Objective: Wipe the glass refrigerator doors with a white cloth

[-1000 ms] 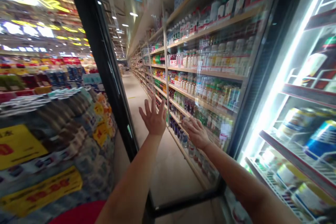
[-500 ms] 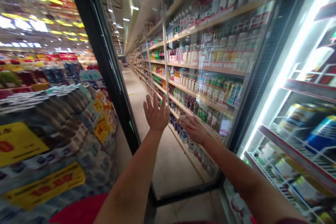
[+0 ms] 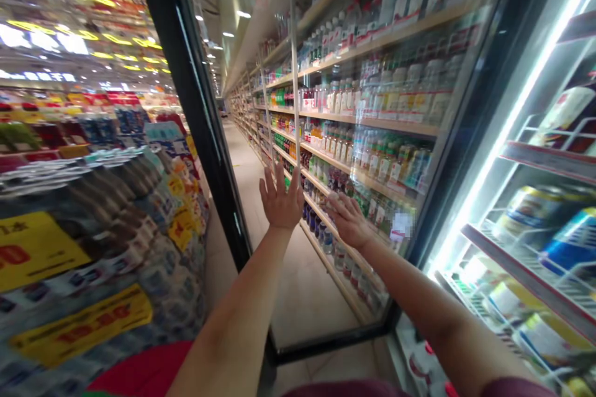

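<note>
Both palms flat against the inside of the glass cooler door (image 3: 326,186); left hand (image 3: 282,198) fingers splayed wide and pointing up, nothing held; right hand (image 3: 348,223) also spread wide, fingers angled up-left, empty, pressed on the pane a little nearer the hinge side. Compared with a second ago: both hands slightly higher and further along the pane, black door frame (image 3: 200,111) swung a touch rightward in view, door standing well open from the cabinet, so the push on the glass reads as under way rather than finished. Door: one large clear pane, glossy, streaked with reflections, bordered by a thick matt black frame, bottom rail low near the floor. Through the glass: aisle shelves (image 3: 372,124) of pale wood, long straight boards, packed with small upright bottles, labels too blurred to read. To the right, open cooler interior: white wire racks (image 3: 526,260), thin rods with red-edged front strips, bearing rounded cans (image 3: 568,239) with blue and white wrap, smooth and shiny; bright vertical light strip (image 3: 503,130) along the cabinet edge. To the left, beyond the frame: stacked shrink-wrapped bottle packs (image 3: 130,198), dark bottles under crinkled film, yellow promo signs (image 3: 37,248) in front. Floor tile pale, smooth, matt. Red garment at bottom edge, partly seen.
</note>
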Tool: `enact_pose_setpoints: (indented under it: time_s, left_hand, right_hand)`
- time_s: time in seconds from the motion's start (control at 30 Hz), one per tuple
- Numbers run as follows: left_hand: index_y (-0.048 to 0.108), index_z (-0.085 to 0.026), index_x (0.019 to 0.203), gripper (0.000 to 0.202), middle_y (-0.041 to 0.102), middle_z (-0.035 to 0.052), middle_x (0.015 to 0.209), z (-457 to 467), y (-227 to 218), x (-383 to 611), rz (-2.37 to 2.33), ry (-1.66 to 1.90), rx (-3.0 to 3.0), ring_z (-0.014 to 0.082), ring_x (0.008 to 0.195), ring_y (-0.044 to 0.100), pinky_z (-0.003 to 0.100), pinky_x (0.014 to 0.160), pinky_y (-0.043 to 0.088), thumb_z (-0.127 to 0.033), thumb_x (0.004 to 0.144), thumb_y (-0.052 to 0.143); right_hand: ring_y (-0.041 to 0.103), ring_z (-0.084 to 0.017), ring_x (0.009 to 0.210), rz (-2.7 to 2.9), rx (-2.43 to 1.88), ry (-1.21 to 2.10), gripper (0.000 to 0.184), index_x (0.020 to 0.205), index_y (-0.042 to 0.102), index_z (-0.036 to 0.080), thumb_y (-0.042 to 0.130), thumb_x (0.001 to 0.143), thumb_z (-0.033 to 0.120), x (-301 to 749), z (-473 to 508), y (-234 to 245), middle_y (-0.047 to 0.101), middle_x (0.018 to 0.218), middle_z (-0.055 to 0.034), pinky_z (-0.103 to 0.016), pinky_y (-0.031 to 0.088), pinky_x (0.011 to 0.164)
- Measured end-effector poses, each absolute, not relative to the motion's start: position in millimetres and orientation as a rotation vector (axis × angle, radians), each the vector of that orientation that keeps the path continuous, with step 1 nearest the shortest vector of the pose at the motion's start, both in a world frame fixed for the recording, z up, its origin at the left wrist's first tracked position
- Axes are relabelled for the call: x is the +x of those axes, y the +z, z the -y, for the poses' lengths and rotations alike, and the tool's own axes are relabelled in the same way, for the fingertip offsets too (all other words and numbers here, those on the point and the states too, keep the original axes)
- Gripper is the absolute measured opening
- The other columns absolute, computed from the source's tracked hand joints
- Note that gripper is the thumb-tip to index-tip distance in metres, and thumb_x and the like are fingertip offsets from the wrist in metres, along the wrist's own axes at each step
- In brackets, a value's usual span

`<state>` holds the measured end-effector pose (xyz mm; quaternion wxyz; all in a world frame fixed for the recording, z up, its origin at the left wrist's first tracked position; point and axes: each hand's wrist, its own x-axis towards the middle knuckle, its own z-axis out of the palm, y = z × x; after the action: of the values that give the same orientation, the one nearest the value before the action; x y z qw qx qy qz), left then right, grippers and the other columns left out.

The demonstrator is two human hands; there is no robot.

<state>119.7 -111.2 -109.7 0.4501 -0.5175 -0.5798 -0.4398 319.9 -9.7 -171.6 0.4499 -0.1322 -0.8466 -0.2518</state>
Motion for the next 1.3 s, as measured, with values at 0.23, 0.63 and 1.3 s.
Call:
enact_pose_setpoints:
  time_s: [0.23, 0.63, 1.3]
  left_hand:
    - [0.051, -0.027, 0.153, 0.050, 0.028, 0.0089, 0.165, 110, -110, 119, 1.412, -1.048, -1.236, 0.0306, 0.156, 0.005, 0.060, 0.127, 0.016, -0.033, 0.103, 0.052]
    - [0.050, -0.024, 0.154, 0.051, 0.026, 0.0099, 0.166, 111, -112, 119, 1.368, -0.996, -1.203, 0.0318, 0.156, 0.005, 0.058, 0.128, 0.013, -0.031, 0.103, 0.051]
    - [0.049, -0.027, 0.154, 0.052, 0.026, 0.0073, 0.166, 122, -113, 124, 1.456, -0.958, -1.270, 0.0318, 0.156, 0.003, 0.056, 0.129, 0.011, -0.032, 0.103, 0.055]
  right_hand:
    - [0.024, -0.028, 0.157, 1.740, -0.530, -0.496, 0.053, 0.148, 0.056, 0.026, 0.040, 0.099, 0.014, 322, -4, -105, 0.047, 0.158, -0.0073, -0.053, 0.032, 0.125]
    - [0.025, -0.027, 0.156, 1.783, -0.428, -0.499, 0.054, 0.150, 0.053, 0.028, 0.042, 0.099, 0.013, 310, 6, -121, 0.046, 0.159, -0.0060, -0.052, 0.031, 0.125]
    - [0.023, -0.032, 0.157, 1.746, -0.408, -0.508, 0.062, 0.159, 0.039, 0.026, 0.043, 0.099, 0.011, 286, 35, -146, 0.035, 0.165, -0.0101, -0.056, 0.033, 0.123]
